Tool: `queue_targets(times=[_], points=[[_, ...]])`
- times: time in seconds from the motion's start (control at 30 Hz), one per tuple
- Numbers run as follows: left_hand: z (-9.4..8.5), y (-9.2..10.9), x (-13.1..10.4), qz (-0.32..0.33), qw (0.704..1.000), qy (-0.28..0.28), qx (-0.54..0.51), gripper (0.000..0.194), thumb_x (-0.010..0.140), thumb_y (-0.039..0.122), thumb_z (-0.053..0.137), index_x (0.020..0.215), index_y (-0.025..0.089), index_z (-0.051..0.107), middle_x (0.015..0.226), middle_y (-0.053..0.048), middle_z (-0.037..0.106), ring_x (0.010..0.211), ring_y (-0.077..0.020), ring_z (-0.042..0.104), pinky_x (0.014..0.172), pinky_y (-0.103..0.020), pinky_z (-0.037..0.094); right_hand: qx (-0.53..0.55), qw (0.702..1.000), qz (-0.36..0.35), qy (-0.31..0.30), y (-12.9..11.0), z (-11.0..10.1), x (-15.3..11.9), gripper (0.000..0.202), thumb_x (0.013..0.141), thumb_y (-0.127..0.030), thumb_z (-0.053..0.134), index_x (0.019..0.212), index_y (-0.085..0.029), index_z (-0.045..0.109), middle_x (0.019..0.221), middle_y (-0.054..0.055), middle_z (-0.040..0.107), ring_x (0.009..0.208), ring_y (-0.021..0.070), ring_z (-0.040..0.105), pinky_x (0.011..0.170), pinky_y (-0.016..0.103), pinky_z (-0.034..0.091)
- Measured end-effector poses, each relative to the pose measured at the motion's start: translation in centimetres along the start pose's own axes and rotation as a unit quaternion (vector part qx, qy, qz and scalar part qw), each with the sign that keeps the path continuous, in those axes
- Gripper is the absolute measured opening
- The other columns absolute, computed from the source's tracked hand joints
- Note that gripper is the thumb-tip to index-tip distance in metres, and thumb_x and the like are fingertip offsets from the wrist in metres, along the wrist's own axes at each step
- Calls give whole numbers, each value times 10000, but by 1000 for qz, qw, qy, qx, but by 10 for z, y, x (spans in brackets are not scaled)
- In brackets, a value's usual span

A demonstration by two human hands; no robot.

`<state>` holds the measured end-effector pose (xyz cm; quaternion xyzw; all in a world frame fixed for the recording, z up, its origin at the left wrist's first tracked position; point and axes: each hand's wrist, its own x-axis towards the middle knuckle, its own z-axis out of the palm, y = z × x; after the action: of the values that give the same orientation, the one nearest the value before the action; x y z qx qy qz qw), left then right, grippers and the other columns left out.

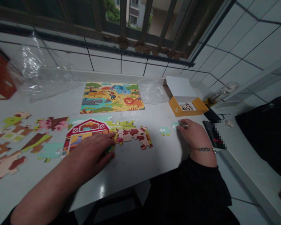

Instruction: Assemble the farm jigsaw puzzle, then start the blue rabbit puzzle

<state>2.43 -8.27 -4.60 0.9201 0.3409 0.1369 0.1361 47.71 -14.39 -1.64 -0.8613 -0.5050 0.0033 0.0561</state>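
Note:
My left hand (96, 147) lies with its fingers stretched over a partly joined puzzle, covering the lower middle of a red barn (90, 122). Joined to the barn's right side is a cow section (132, 134) with a jagged lower edge. My right hand (190, 132) pinches a light-blue puzzle piece (175, 124) between thumb and fingers, low over the table. Just left of it lies another loose blue-green piece (164, 131). Several loose pieces cover the left of the table, among them a pig piece (51, 123) and a plain turquoise piece (51, 150).
Behind the barn lies a finished animal picture (112, 97). Clear plastic wrap (37, 75) sits at the back left, and a crumpled bag (152, 92) right of the picture. An open yellow box (188, 106) stands at the back right. A phone (213, 134) lies beside my right wrist.

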Motion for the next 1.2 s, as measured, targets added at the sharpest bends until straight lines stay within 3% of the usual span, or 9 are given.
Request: queue_targets(times=[0.1,0.27,0.47,0.6,0.73,0.9,0.97,1.07,1.2], points=[[0,0,1,3,1000,0,-4,334,1063,457,580,1263,262,762,1566,-127,708,1393,-388,697,1143,-633,592,24,999,-12,-26,-1,3,2,366,966,-306,780,1308,-174,784,1184,149,857,1057,308,802,896,381,561],[2,-3,1,-4,1000,-9,-18,310,1054,469,603,1239,276,760,1563,-108,708,1386,-376,694,1161,-628,576,-32,998,48,-14,28,-20,-8,363,1067,-329,622,1354,-157,764,1283,171,833,1124,327,792,885,396,547],[4,-8,3,2,1000,-16,-26,316,1045,491,612,1231,290,771,1546,-106,721,1374,-390,703,1144,-643,586,-95,982,73,-149,52,-24,-44,380,976,-363,752,1286,-144,781,1172,197,834,1056,342,804,826,385,543],[5,-7,4,9,1000,-9,-27,306,1042,473,595,1199,271,762,1544,-126,721,1365,-390,708,1132,-640,592,-76,990,20,-113,62,-6,-60,388,948,-263,752,1312,-129,755,1240,207,810,1145,328,783,930,368,552],[8,-7,4,6,999,-2,-31,280,1030,455,609,1175,264,754,1557,-125,713,1387,-391,694,1165,-642,565,-40,993,68,-86,68,-5,-62,539,900,-357,820,1370,-111,727,1236,217,816,1126,334,780,935,380,568],[7,-6,4,2,1000,-9,-27,283,1022,443,626,1194,255,749,1567,-135,704,1402,-390,684,1180,-634,556,86,986,123,-75,63,-17,-67,277,926,-433,722,1048,-209,832,930,105,851,834,279,794,719,353,541],[5,-6,4,5,1000,-12,-28,281,1026,433,624,1195,247,749,1568,-142,702,1408,-390,680,1191,-634,550,147,981,109,-66,62,-19,-71,310,939,-496,674,909,-226,824,811,80,827,744,268,769,661,349,518],[5,-6,4,6,999,-9,-34,287,1024,424,631,1217,251,753,1566,-139,704,1407,-388,683,1191,-633,551,212,972,90,-49,60,-17,-73,382,891,-597,705,857,-228,800,784,68,818,729,263,750,659,349,522],[7,-7,4,4,999,-4,-36,289,1021,415,630,1223,252,758,1567,-138,704,1417,-395,675,1196,-642,544,285,954,79,-60,51,-12,-71,334,813,-547,783,875,-221,747,857,79,835,788,263,774,712,356,562]])
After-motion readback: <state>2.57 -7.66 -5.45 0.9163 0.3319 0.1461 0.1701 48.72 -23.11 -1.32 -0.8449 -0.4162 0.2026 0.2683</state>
